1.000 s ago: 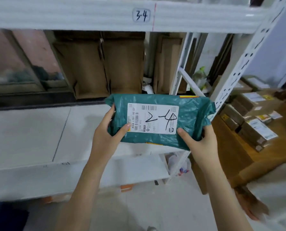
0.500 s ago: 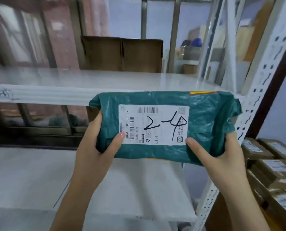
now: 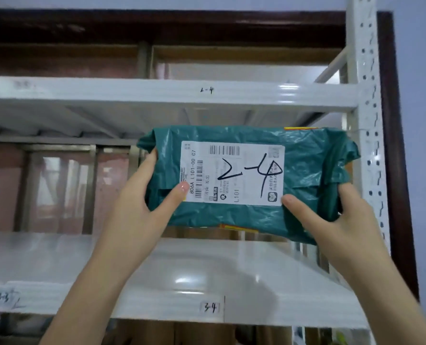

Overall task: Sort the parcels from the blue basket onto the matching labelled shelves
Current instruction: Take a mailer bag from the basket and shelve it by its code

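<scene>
Both hands, left (image 3: 137, 207) and right (image 3: 331, 220), clutch the green parcel (image 3: 306, 175) marked 2-4 mid-air; the 2-4 shelf (image 3: 132, 95) sits at twelve o'clock, the 3-4 shelf (image 3: 157, 282) at six, a white upright (image 3: 366, 95) at three.

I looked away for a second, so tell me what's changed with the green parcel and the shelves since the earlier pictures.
The green parcel has been raised from beside the 3-4 shelf toward the 2-4 shelf, now just below it. Unchanged: left hand and right hand grip its ends, label facing the camera.
</scene>
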Tool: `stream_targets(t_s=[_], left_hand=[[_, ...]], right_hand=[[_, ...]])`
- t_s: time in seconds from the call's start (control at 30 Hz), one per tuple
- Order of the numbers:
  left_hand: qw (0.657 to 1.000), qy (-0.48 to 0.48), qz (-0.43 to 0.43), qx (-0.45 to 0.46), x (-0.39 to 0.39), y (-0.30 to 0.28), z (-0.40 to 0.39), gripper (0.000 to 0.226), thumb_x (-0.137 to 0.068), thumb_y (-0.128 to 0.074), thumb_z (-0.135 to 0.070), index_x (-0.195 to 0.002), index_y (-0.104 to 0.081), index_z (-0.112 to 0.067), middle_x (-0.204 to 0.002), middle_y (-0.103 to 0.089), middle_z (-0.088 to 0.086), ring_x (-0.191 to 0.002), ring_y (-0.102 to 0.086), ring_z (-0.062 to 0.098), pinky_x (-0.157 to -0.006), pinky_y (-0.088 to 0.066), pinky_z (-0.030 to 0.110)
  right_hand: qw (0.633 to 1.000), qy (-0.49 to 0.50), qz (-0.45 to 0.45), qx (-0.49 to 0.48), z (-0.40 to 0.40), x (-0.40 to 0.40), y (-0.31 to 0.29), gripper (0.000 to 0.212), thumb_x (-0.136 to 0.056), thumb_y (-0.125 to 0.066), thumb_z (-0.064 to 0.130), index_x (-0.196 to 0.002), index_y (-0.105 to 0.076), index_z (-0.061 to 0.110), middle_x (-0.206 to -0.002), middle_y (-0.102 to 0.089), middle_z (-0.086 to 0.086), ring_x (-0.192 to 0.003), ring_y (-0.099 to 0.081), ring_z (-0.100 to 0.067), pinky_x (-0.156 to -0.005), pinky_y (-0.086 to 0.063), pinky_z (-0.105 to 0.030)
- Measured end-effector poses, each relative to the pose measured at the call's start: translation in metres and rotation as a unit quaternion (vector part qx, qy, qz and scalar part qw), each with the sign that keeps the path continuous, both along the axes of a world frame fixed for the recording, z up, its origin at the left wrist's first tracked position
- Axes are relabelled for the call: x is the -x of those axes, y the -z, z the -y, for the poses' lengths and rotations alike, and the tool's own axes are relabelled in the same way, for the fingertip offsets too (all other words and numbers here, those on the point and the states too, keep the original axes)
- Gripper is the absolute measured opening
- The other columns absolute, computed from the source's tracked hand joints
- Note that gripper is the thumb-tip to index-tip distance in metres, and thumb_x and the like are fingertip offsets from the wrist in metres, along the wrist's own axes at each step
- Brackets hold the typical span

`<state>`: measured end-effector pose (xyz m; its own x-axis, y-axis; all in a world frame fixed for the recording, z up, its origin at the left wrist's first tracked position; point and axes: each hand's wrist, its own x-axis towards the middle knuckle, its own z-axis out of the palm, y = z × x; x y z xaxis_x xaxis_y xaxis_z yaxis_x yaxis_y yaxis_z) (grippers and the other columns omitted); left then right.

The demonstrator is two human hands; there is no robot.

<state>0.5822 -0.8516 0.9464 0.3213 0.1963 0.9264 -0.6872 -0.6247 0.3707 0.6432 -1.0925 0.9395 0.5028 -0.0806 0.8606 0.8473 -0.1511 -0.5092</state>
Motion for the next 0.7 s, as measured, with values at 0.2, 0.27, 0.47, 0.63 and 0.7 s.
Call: stream_targets(t_s=[0.2, 0.27, 0.47, 0.63, 0.7], left_hand=[[0.998, -0.018, 0.056, -0.021, -0.002, -0.079, 0.0, 0.054, -0.086, -0.062, -0.034, -0.136, -0.043, -0.042, -0.112, -0.059, -0.032, -0.103, -0.058, -0.009, -0.083, -0.049, 0.015], [0.997, -0.001, 0.072, -0.012, -0.004, -0.109, -0.001, 0.053, -0.085, -0.066, -0.031, -0.134, -0.048, -0.037, -0.109, -0.062, -0.028, -0.098, -0.061, -0.007, -0.08, -0.052, 0.018], [0.99, 0.006, 0.14, -0.014, -0.019, -0.195, -0.006, 0.048, -0.084, -0.068, -0.027, -0.131, -0.054, -0.03, -0.111, -0.065, -0.019, -0.104, -0.061, 0.004, -0.087, -0.051, 0.025], [0.992, 0.015, 0.123, -0.025, -0.039, -0.245, -0.016, 0.05, -0.087, -0.066, -0.023, -0.134, -0.049, -0.026, -0.107, -0.059, -0.016, -0.094, -0.058, -0.002, -0.075, -0.05, 0.016], [0.993, 0.024, 0.111, -0.019, -0.051, -0.256, -0.022, 0.054, -0.087, -0.067, -0.017, -0.137, -0.046, -0.023, -0.107, -0.056, -0.014, -0.086, -0.055, -0.006, -0.063, -0.045, 0.006]], right_hand=[[0.998, 0.005, 0.06, -0.027, -0.006, -0.009, -0.071, 0.027, -0.075, -0.075, 0.031, -0.096, -0.058, 0.028, -0.084, -0.065, 0.019, -0.074, -0.062, 0.008, -0.052, -0.046, -0.008], [0.997, 0.008, 0.074, -0.026, -0.007, -0.011, -0.098, 0.028, -0.076, -0.075, 0.033, -0.096, -0.057, 0.026, -0.087, -0.064, 0.018, -0.074, -0.062, 0.006, -0.052, -0.045, -0.01], [0.989, 0.031, 0.142, -0.03, -0.006, -0.01, -0.178, 0.036, -0.076, -0.075, 0.036, -0.103, -0.057, 0.022, -0.091, -0.063, 0.015, -0.083, -0.06, -0.002, -0.067, -0.051, -0.025], [0.99, 0.038, 0.135, 0.001, -0.024, -0.033, -0.236, 0.031, -0.084, -0.07, 0.03, -0.105, -0.049, 0.021, -0.097, -0.059, 0.009, -0.094, -0.059, -0.014, -0.08, -0.051, -0.032], [0.991, 0.045, 0.128, 0.011, -0.036, -0.049, -0.251, 0.033, -0.086, -0.067, 0.027, -0.111, -0.048, 0.018, -0.107, -0.057, 0.005, -0.099, -0.055, -0.016, -0.085, -0.05, -0.035]])
